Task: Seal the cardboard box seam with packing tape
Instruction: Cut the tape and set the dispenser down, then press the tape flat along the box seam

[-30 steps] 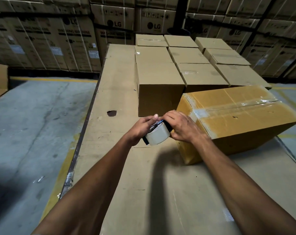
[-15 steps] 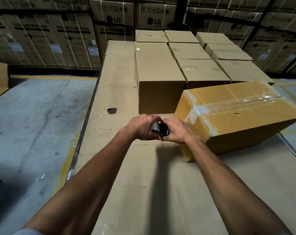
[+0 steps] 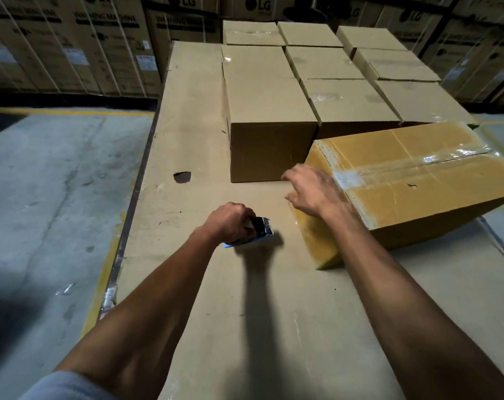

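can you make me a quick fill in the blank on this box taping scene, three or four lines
1. The tape dispenser is held in the person's ______ hand.
2. The right hand is open at the near end of the ______ box, which carries clear tape.
3. The large cartons stacked against the back wall are printed with the brand ______.
4. The work surface has a small dark ______ left of the plain brown boxes.

Missing words: left; yellowish; LG; hole
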